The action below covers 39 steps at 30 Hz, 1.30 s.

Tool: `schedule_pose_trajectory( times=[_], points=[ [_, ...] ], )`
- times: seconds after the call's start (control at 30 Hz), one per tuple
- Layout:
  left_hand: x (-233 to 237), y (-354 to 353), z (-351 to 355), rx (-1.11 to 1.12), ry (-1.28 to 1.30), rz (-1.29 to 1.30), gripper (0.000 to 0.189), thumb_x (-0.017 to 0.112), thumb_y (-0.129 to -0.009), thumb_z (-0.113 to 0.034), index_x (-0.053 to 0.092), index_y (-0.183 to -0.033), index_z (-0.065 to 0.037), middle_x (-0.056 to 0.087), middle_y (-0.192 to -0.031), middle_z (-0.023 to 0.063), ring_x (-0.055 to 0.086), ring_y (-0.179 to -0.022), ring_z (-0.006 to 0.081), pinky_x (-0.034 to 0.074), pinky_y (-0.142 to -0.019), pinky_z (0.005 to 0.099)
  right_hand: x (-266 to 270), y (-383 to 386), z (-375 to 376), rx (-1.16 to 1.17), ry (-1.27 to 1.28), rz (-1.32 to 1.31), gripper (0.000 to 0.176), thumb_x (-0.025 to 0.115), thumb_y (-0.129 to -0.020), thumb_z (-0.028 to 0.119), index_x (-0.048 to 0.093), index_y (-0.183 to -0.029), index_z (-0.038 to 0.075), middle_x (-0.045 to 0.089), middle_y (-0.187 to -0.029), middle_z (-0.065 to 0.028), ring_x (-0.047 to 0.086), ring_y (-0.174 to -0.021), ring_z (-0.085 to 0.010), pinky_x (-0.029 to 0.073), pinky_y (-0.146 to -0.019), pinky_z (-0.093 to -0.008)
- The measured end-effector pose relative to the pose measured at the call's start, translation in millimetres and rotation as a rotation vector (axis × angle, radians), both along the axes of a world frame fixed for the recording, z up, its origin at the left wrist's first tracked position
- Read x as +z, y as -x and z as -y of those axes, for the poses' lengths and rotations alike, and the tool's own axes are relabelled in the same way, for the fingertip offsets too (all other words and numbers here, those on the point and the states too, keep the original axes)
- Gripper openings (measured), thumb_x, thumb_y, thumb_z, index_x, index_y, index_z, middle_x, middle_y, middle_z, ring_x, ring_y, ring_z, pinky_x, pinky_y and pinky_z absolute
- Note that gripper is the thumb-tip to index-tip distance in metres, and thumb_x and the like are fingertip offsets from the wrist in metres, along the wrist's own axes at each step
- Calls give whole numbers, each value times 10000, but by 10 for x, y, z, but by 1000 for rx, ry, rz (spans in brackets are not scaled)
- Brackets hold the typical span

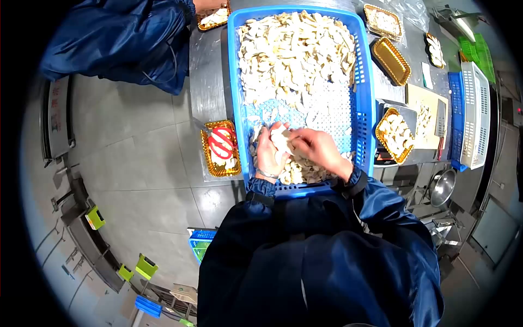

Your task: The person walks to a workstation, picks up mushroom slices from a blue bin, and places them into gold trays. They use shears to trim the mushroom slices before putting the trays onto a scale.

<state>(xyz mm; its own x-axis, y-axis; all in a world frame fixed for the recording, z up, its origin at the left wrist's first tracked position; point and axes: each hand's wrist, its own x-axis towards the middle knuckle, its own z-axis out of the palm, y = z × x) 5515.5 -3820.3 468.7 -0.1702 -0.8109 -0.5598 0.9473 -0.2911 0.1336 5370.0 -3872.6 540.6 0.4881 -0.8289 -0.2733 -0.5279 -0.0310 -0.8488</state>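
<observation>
A large blue basket [366,92] holds many pale, sliced pieces [297,46], heaped thickest at its far end. Over its near part, my left hand [267,154] is cupped around a few pale pieces [282,140]. My right hand [316,146] touches the same pieces from the right, its fingers pinched together against them. More slices lie in the basket below my hands. Just left of the basket sits a gold tray [220,170] with pale pieces and red-handled scissors [220,143] on top.
Right of the basket, a filled gold tray [395,136] rests by a cutting board [427,111] with slices. Beyond are an empty gold tray [391,61] and a wrapped one [383,22]. A co-worker's blue sleeve [120,41] is at the upper left, near another tray [213,19].
</observation>
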Motion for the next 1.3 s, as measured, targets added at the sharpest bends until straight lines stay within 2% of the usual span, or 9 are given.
schedule_pose_trajectory(
  times=[0.1, 0.23, 0.33, 0.5, 0.7, 0.8, 0.9, 1.03, 1.3],
  points=[
    [119, 28, -4, 28, -53, 36, 421, 384, -938, -393, 493, -1195, -77, 493, -1236, 140, 486, -1093, 284, 391, -942, 480, 71, -104, -248, 303, 306, -82, 199, 596, -763, 131, 590, -962, 131, 594, -821, -81, 600, -697, -304, 475, -555, -382],
    [116, -23, -24, 22, -53, 45, 373, 440, -920, -372, 514, -1142, -81, 512, -1202, 122, 493, -1076, 271, 400, -937, 470, 158, -116, -354, 254, 338, -84, 165, 602, -763, 137, 596, -928, 133, 589, -781, -78, 593, -660, -297, 466, -547, -377],
    [19, -91, -95, 69, -184, 41, 257, 485, -903, -322, 551, -1050, -121, 549, -1117, 60, 518, -1022, 231, 451, -874, 418, 295, 116, -344, 339, -243, -70, 214, 619, -795, 307, 657, -798, 96, 621, -678, -80, 597, -625, -276, 455, -568, -356],
    [-134, -138, -164, 79, -137, -17, 211, 511, -892, -337, 573, -917, -136, 589, -978, 49, 548, -915, 211, 471, -790, 373, -485, 173, 358, -314, 7, -410, 340, 578, -797, 383, 641, -798, 50, 621, -681, -172, 608, -655, -330, 463, -605, -407],
    [7, -32, -96, -65, -240, 104, 218, 510, -897, -343, 573, -955, -142, 595, -998, 54, 570, -899, 203, 495, -765, 370, -915, 160, 749, -207, 223, -546, 326, 552, -813, 352, 651, -880, 48, 639, -706, -142, 616, -645, -320, 473, -586, -384],
    [-32, 83, -44, -105, -243, 132, 289, 468, -908, -391, 549, -1033, -144, 583, -1046, 66, 552, -967, 222, 468, -836, 425, -803, 352, 548, -299, 54, -365, 281, 568, -781, 310, 666, -832, 52, 639, -703, -147, 623, -682, -312, 476, -627, -375],
    [-48, 122, -16, -125, -257, 99, 315, 445, -913, -413, 544, -1042, -144, 582, -1052, 64, 547, -973, 226, 463, -837, 444, -420, 331, 254, -128, -472, -157, 400, 597, -796, 419, 655, -811, 23, 615, -619, -80, 592, -562, -180, 459, -566, -325],
    [-18, 124, -39, -145, -290, 67, 294, 443, -918, -396, 553, -1008, -139, 591, -1026, 58, 550, -950, 224, 483, -795, 428, -739, 226, 227, -247, 153, -664, 358, 613, -776, 408, 662, -781, 54, 639, -691, -137, 616, -656, -312, 471, -584, -374],
    [-223, 71, -158, -164, -252, 51, 209, 519, -897, -309, 560, -1010, -137, 570, -1035, 69, 560, -925, 233, 486, -767, 396, -652, 382, -135, -388, -32, -281, 242, 626, -785, 287, 626, -782, 46, 629, -651, -93, 618, -585, -227, 462, -549, -333]
  ],
)
